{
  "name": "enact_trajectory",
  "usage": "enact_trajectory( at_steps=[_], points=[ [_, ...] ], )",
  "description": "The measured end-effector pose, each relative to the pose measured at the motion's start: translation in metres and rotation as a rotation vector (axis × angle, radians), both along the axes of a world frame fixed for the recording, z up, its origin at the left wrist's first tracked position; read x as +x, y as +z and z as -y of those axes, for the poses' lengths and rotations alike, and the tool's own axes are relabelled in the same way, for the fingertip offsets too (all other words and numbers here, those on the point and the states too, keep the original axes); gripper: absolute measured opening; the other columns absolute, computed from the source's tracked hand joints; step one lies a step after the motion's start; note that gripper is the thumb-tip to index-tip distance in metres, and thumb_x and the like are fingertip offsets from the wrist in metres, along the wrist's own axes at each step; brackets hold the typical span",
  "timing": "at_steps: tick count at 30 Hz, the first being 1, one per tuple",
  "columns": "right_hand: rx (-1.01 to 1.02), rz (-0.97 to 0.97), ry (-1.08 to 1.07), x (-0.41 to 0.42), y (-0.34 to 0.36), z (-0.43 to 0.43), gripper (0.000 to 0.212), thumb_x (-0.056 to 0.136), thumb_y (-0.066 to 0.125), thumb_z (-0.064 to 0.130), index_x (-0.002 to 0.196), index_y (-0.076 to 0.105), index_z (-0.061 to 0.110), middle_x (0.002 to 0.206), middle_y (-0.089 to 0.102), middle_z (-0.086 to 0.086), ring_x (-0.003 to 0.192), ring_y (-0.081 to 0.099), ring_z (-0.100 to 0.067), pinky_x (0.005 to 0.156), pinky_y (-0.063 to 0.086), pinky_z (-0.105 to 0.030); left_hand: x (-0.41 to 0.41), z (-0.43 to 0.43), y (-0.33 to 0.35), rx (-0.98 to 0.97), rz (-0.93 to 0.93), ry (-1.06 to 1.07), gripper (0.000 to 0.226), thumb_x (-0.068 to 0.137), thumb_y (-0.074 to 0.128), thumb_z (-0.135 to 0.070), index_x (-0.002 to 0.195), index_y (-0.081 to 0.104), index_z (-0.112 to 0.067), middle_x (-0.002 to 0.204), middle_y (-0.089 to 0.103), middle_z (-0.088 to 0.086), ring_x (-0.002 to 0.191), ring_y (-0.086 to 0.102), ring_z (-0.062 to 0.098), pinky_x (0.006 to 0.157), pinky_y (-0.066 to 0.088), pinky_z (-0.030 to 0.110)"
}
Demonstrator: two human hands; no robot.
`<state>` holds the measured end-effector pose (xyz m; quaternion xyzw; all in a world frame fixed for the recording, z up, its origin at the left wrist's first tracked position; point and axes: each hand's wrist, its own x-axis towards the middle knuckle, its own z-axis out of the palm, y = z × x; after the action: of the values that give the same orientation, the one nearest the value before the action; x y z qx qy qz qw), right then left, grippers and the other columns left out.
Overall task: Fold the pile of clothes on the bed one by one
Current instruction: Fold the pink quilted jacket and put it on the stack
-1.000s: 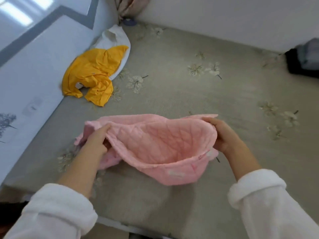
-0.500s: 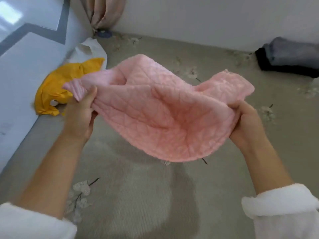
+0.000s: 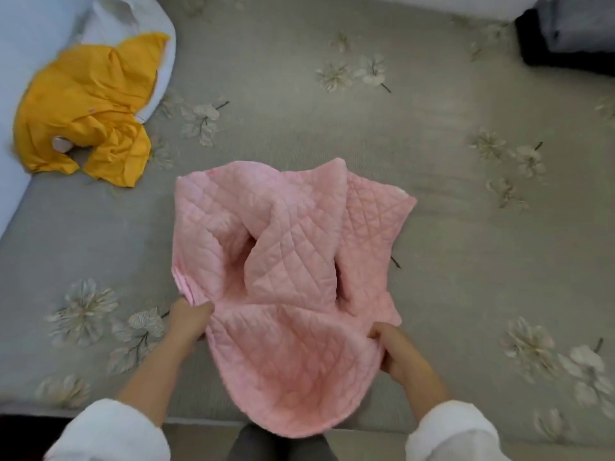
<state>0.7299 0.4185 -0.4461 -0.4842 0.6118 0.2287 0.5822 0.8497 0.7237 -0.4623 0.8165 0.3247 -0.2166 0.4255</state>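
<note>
The pink quilted cloth [image 3: 293, 247] lies crumpled on the bed [image 3: 299, 111], its near edge pinched in the curled fingers of the left hand [image 3: 189, 319] and right hand [image 3: 396, 351].

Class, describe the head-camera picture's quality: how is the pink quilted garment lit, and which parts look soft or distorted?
Head view: soft, even light, no glare; the pink quilted garment has dark shadow in its middle folds; the yellow garment and dark folded clothes near the top corners look softer; the white sleeves look stretched at the bottom edge.
</note>
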Motion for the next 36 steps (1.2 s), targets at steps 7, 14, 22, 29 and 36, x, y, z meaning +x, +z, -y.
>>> enact_trajectory(
  at_steps=[7,14,22,29,36],
  points=[
    [-0.545,0.619,0.251,0.042,0.040,-0.015,0.031,0.090,0.049,0.009,0.065,0.053,0.026,0.050,0.044,0.014,0.049,0.038,0.000,0.043,0.027,-0.013,0.037,0.022,0.047,0.459,0.643,-0.684,0.010,0.081,0.055,-0.005,0.086,0.060,0.002,0.064,0.053,0.011,0.057,0.052,0.034,0.054,0.040,0.033],
    [-0.245,0.409,1.305,0.062,-0.011,-0.049,0.042,0.094,0.048,0.020,0.136,0.054,0.020,0.137,0.055,-0.004,0.125,0.051,-0.022,0.098,0.039,-0.025,0.016,0.072,-0.002,0.441,0.034,-1.530,0.058,0.088,0.046,-0.027,0.142,0.030,-0.042,0.134,0.054,-0.003,0.118,0.055,0.023,0.086,0.044,0.030],
    [-0.081,0.371,0.171,0.069,-0.056,-0.005,0.018,0.091,0.058,0.015,0.103,0.070,0.008,0.064,0.067,-0.004,0.051,0.059,-0.009,0.045,0.044,-0.018,0.023,0.049,-0.059,0.191,0.304,-0.457,0.031,0.081,0.061,-0.007,0.112,0.066,-0.008,0.109,0.059,0.016,0.105,0.054,0.035,0.085,0.039,0.035],
    [-0.259,0.146,-0.049,0.103,-0.117,0.034,0.071,0.072,0.080,0.040,0.121,0.052,-0.002,0.107,0.063,-0.013,0.084,0.061,-0.023,0.062,0.049,-0.032,0.096,0.044,-0.103,-0.140,0.064,0.103,0.054,0.077,0.071,-0.047,0.115,0.060,-0.011,0.107,0.066,0.012,0.098,0.063,0.033,0.083,0.051,0.050],
    [-0.516,0.470,-0.393,0.129,-0.117,0.027,0.028,0.075,0.065,0.001,0.098,0.065,0.016,0.091,0.070,0.002,0.074,0.067,-0.008,0.059,0.053,-0.018,0.102,0.053,-0.108,0.110,0.459,0.216,0.025,0.087,0.063,-0.029,0.101,0.054,-0.012,0.098,0.056,0.006,0.085,0.050,0.018,0.070,0.033,0.026]
  ],
)
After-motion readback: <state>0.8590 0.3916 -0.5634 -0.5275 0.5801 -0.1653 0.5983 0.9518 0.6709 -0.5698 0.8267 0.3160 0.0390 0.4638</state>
